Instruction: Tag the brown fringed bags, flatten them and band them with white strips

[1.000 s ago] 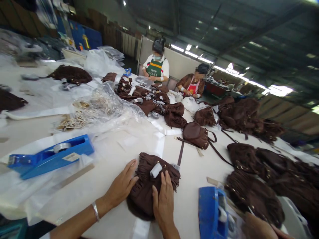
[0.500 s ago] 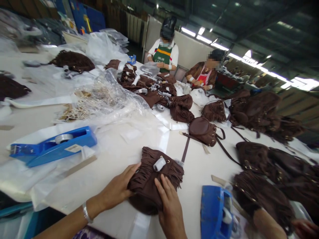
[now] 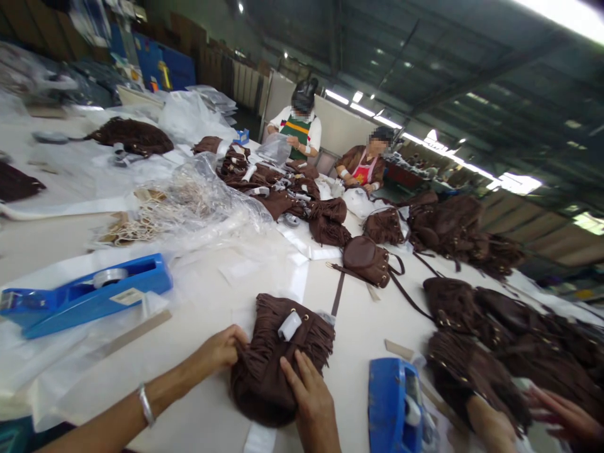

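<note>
A dark brown fringed bag [image 3: 268,377] lies on the white table in front of me, with a white wrapped piece [image 3: 289,326] and small gold rings near its top. My left hand [image 3: 225,347], with a silver bracelet on its wrist, pinches the bag's left edge, fingers closed. Across the bag's lower right front rests my right hand [image 3: 309,393], its fingers stretched out flat on the material.
Blue tape dispensers stand at left [image 3: 94,292] and lower right [image 3: 395,406]. Brown bags [image 3: 476,371] are heaped at right, where another person's hands [image 3: 493,428] work. Clear plastic [image 3: 207,201] and strings lie behind. Two people [image 3: 299,126] are across the table.
My left hand has gone from lying open along the bag's side to pinching its edge. My right hand stays on the bag's front. The camera view has shifted.
</note>
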The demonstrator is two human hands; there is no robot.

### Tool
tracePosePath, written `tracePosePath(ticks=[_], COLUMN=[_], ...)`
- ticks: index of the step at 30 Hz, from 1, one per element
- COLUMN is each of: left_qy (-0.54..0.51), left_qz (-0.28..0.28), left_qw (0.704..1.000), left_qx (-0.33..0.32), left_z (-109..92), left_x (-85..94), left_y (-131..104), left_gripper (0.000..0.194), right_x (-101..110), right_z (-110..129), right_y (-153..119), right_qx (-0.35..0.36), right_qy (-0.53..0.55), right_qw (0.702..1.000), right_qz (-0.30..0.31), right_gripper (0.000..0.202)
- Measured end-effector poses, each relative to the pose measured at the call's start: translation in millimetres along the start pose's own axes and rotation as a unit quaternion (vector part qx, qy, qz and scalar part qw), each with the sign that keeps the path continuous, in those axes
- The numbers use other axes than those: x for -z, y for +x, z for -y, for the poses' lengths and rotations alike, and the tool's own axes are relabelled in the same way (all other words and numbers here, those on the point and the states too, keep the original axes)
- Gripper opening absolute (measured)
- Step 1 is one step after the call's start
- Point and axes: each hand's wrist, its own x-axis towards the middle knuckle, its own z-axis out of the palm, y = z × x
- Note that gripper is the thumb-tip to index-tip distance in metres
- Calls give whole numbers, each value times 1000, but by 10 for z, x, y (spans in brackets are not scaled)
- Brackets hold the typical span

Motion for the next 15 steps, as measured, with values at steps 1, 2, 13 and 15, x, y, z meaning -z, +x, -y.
tracePosePath(ticks=[1, 2, 13, 15], left_qy=[-11, -14, 52, 54], left_qz=[6, 7, -127, -143], left_qw=[1000, 999, 984, 981], left_qx=[24, 43, 113, 116], left_z=[-89, -176, -596, -547], left_x=[50, 81, -239, -228], left_y=[85, 174, 785, 829], left_gripper=[24, 33, 32, 31], right_x=[11, 23, 21, 50], right_z=[-12, -25, -86, -82], right_y=[4, 8, -14, -46], right_qx=[8, 18, 45, 42], right_qy=[-3, -6, -1, 2], right_qw=[1000, 1000, 999, 999], right_qz=[-9, -16, 4, 26], right_gripper=[74, 74, 70, 72])
